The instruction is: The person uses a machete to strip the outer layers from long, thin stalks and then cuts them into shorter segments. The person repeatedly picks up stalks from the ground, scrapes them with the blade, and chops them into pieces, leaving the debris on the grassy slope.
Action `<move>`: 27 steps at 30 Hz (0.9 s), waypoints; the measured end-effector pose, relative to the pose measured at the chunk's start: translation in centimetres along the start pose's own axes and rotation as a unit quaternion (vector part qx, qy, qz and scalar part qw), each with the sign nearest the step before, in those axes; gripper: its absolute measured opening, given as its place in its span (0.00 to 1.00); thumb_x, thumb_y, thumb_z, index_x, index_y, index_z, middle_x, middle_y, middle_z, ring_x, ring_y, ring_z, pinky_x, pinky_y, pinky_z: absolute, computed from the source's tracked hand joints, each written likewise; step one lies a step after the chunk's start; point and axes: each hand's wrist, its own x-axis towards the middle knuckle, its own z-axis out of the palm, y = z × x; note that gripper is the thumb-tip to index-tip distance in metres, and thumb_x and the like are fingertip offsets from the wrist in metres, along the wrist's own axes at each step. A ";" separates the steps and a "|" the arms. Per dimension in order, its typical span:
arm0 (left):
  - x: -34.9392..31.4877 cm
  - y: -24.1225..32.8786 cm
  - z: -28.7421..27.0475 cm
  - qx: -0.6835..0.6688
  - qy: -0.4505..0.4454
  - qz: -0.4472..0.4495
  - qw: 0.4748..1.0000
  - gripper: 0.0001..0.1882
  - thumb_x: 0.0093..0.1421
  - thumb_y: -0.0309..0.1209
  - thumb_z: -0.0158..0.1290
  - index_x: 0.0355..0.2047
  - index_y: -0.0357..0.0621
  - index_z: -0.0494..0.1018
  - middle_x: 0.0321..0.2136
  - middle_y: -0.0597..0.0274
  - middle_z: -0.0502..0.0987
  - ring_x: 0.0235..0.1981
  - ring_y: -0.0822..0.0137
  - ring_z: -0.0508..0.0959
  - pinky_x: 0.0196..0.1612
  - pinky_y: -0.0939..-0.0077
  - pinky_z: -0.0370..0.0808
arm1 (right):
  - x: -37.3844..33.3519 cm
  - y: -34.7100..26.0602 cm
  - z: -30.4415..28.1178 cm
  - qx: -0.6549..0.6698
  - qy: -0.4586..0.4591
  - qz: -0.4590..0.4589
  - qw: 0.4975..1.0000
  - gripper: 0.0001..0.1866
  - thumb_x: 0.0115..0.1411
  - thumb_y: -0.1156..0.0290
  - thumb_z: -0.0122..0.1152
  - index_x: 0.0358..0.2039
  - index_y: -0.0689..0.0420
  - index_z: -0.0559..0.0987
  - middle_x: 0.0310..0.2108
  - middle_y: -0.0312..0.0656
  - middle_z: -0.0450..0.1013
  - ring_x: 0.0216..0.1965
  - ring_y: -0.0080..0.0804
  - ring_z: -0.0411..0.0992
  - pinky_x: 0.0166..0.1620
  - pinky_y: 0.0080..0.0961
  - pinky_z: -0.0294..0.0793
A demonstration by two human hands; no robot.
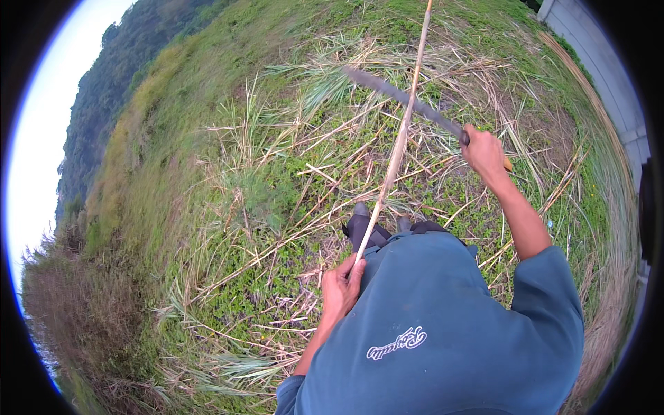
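Observation:
My left hand [340, 285], low and close to my body, is closed around the near end of a long pale cane stalk [396, 153]. The stalk slants up and away, and its far end runs out at the top of the view. In my right hand [483, 152] is the handle of a machete [432, 115], gripped in a closed fist. The dark blade points to the far left and crosses the stalk, slightly blurred. Whether the blade touches the stalk I cannot tell.
Cut stalks and dry leaves [332, 131] lie scattered over the green ground around my feet. A grey wall [602, 52] runs along the right, with a long heap of dry stalks [609, 159] beside it. Brown brush [90, 304] grows at the left, below a wooded hillside [124, 83].

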 end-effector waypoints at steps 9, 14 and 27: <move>-1.9 -0.5 -0.4 0.108 0.062 0.046 0.991 0.16 0.59 0.34 0.59 0.44 0.39 0.79 0.28 0.43 0.81 0.24 0.58 0.82 0.31 0.67 0.76 | -2.0 0.4 -0.8 0.022 -0.042 -0.166 0.985 0.09 0.52 0.66 0.62 0.28 0.56 0.73 0.19 0.46 0.74 0.21 0.49 0.75 0.28 0.45 0.74; -1.2 0.6 -0.1 0.150 0.123 0.091 0.977 0.14 0.58 0.32 0.60 0.42 0.37 0.80 0.30 0.42 0.81 0.26 0.51 0.82 0.31 0.65 0.77 | -3.7 -0.7 -1.6 -0.006 -0.037 -0.215 0.976 0.10 0.48 0.66 0.64 0.26 0.54 0.72 0.20 0.42 0.74 0.18 0.43 0.74 0.23 0.39 0.74; -0.8 1.2 0.1 0.194 0.135 0.096 0.967 0.14 0.58 0.32 0.59 0.44 0.41 0.79 0.25 0.45 0.79 0.24 0.50 0.80 0.28 0.62 0.75 | -3.6 0.6 -0.3 0.028 -0.134 -0.008 0.990 0.08 0.53 0.68 0.61 0.30 0.57 0.74 0.19 0.50 0.74 0.24 0.50 0.76 0.30 0.47 0.75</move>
